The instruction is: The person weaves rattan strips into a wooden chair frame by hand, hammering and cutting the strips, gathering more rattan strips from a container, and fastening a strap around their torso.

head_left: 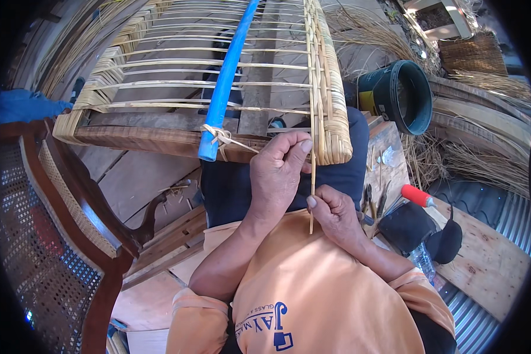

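Observation:
A wooden frame (pixel 177 137) strung with several crosswise rattan strands (pixel 206 61) lies before me, its near end above my lap. Its right rail (pixel 338 133) is wrapped in woven rattan. From that rail a thin rattan strip (pixel 312 177) hangs toward my chest. My left hand (pixel 277 168) pinches the strip just under the rail, thumb against fingers. Lower down, my right hand (pixel 336 215) grips it close to its free end. A blue pipe (pixel 223 97) lies lengthwise over the strands. Around its near end a strand is knotted (pixel 219 135), its tail running to my left hand.
At left stands a dark wooden chair (pixel 100 283) with cane mesh. A dark green bucket (pixel 402 97) lies tipped at right, near bundles of loose strands (pixel 366 32). Hand tools (pixel 370 200), a red cylinder (pixel 417 195) and black items (pixel 410 227) rest on boards at right.

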Action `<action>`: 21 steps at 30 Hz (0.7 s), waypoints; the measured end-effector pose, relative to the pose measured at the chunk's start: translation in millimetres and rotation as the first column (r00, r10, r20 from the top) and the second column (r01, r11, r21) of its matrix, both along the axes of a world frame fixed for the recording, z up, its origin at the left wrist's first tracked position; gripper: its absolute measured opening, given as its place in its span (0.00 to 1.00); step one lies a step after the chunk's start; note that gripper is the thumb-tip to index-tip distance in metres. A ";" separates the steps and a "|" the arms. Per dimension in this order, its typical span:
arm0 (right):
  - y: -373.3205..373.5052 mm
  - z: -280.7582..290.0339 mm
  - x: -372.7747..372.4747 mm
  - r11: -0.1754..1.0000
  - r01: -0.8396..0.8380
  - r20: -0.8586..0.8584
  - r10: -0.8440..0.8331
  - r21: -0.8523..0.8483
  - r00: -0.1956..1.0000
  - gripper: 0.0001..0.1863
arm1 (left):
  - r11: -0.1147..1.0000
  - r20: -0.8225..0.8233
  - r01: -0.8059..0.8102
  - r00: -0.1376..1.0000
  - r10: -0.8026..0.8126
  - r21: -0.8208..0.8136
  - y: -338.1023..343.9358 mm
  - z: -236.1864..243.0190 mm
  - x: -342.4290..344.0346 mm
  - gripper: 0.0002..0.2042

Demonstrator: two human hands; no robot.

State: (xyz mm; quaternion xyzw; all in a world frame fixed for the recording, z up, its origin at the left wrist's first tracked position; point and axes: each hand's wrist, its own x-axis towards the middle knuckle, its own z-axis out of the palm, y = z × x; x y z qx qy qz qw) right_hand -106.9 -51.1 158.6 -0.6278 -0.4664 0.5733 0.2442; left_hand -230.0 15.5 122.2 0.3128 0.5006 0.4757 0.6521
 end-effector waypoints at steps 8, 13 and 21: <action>2.1 0.1 2.3 0.998 -0.053 0.037 0.054 -0.023 0.998 0.13 | 0.992 -0.153 0.019 0.988 0.001 0.127 -5.0 -7.1 3.3 0.06; -12.2 -11.2 48.3 0.997 0.064 0.023 -0.063 -0.044 0.998 0.10 | 0.991 -0.138 0.008 0.990 0.011 0.135 -4.6 -6.5 6.1 0.06; -109.0 -68.9 166.2 0.859 -0.142 0.467 0.398 -0.492 0.789 0.29 | 0.993 -0.166 -0.005 0.986 0.025 0.118 -5.2 0.1 3.9 0.06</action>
